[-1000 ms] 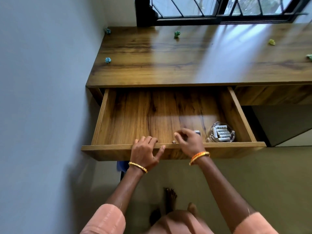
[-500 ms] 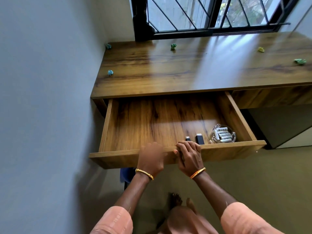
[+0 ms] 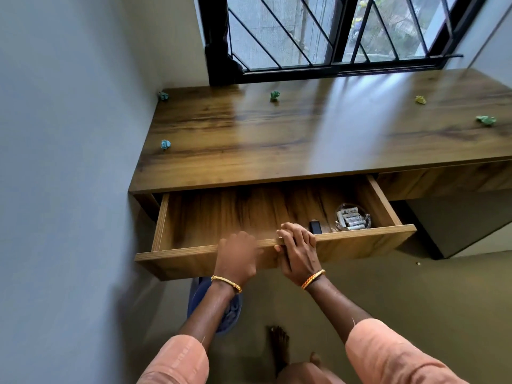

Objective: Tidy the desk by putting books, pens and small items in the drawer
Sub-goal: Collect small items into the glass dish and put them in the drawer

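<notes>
wood-grain brown desk (image 3: 277, 151), green paper ball (image 3: 274, 95), peach sleeve (image 3: 177, 361)

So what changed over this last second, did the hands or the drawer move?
The right hand came out of the drawer, uncovering a small black item, and now grips the front edge. The left hand shifted on that edge, and the drawer now looks pushed further in. The glass bowl of batteries and the crumpled papers on the desk stayed put.
</notes>
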